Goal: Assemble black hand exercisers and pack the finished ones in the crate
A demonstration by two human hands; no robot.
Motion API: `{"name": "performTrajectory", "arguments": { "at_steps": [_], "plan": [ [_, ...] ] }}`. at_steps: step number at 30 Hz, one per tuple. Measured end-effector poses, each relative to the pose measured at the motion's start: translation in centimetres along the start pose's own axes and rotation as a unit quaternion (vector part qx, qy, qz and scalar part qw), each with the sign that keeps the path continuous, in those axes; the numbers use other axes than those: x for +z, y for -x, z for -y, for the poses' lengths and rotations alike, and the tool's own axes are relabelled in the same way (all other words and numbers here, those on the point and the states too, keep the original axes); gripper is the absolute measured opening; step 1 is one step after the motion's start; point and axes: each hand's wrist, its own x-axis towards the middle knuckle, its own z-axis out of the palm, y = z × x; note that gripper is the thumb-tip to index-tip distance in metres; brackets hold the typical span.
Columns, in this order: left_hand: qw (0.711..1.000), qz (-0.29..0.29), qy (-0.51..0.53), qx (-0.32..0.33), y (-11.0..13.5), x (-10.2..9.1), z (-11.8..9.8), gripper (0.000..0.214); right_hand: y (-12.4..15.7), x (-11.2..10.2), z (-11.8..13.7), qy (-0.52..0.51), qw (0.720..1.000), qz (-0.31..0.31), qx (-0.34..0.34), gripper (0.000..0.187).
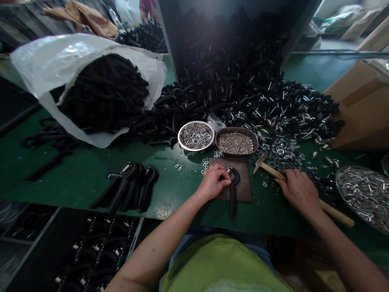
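Observation:
My left hand (212, 182) is closed on the top of a black hand-grip piece (233, 190) that lies on a dark brown pad (243, 172) on the green table. My right hand (299, 190) rests over the wooden handle of a small hammer (275, 170), fingers curled on it; the hammer's metal head points toward the pad. Just beyond the pad stand a round dish of shiny washers (196, 136) and an oval dish of small metal parts (236, 142).
A big heap of black handles (243, 81) fills the back of the table, with a white bag of more (100, 89) at left. Several finished grips (130, 186) lie at left. A tray of metal pins (363, 194) and a cardboard box (361, 105) stand at right.

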Motion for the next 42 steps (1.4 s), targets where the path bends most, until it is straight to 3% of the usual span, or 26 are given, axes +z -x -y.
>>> {"name": "performTrajectory", "arguments": {
  "at_steps": [3,6,8,10,13,15,19,21,23,25,28,30,32,35,38,40,42],
  "plan": [
    [1.000,0.003,0.019,-0.025,-0.3,0.1,0.2,0.002,-0.1,-0.4,0.8,-0.012,1.000,0.012,0.026,0.028],
    [0.999,0.010,0.033,-0.040,-0.5,0.0,0.3,0.003,-0.1,-3.0,1.9,-0.112,0.992,0.040,0.050,0.031],
    [0.998,0.018,0.040,-0.035,-0.5,0.0,0.5,0.003,0.3,-5.7,2.8,-0.243,0.968,0.045,0.041,0.035],
    [0.999,0.021,0.041,-0.025,-0.5,0.0,0.6,0.003,0.8,-8.1,4.0,-0.369,0.929,0.011,0.020,0.038],
    [0.999,0.018,0.034,-0.025,-0.5,0.1,0.6,0.003,1.4,-9.4,6.0,-0.448,0.891,-0.076,0.002,0.040],
    [0.999,0.017,0.031,-0.035,-0.5,0.1,0.5,0.004,1.3,-8.6,7.0,-0.420,0.904,-0.071,-0.028,0.039],
    [0.998,0.011,0.027,-0.061,-0.6,0.1,0.3,0.009,0.6,-7.8,7.7,-0.319,0.942,0.062,-0.084,0.036],
    [0.998,0.004,0.020,-0.067,-0.6,0.1,0.2,0.013,0.6,-8.5,7.7,-0.330,0.941,0.027,-0.074,0.038],
    [0.998,-0.001,0.010,-0.067,-0.6,0.1,0.1,0.015,0.9,-8.6,7.7,-0.354,0.932,-0.061,-0.054,0.041],
    [0.998,-0.003,-0.009,-0.062,-0.5,0.0,-0.1,0.016,1.1,-7.7,7.8,-0.344,0.935,-0.077,-0.048,0.041],
    [0.998,-0.020,-0.044,-0.045,0.0,0.2,-0.3,0.018,0.9,-5.9,7.9,-0.283,0.956,0.049,-0.062,0.038],
    [0.996,-0.054,-0.070,-0.034,0.9,0.5,-0.3,0.024,0.7,-6.2,7.9,-0.278,0.954,0.094,-0.066,0.037],
    [0.989,-0.114,-0.095,-0.027,2.2,1.0,-0.2,0.035,1.2,-8.2,7.9,-0.314,0.944,0.065,-0.076,0.037],
    [0.971,-0.197,-0.132,-0.031,4.5,1.9,0.2,0.052,3.0,-11.8,7.8,-0.397,0.913,-0.058,-0.066,0.038],
    [0.970,-0.178,-0.160,-0.037,6.2,2.5,0.6,0.039,4.8,-12.0,8.0,-0.428,0.881,-0.195,-0.046,0.037],
    [0.973,-0.142,-0.181,-0.035,6.6,2.7,0.7,0.023,5.1,-10.3,8.3,-0.368,0.909,-0.173,-0.095,0.034],
    [0.970,-0.127,-0.205,-0.032,6.6,2.7,0.8,0.014,4.9,-8.6,8.6,-0.301,0.943,-0.052,-0.135,0.034]
  ]
}}
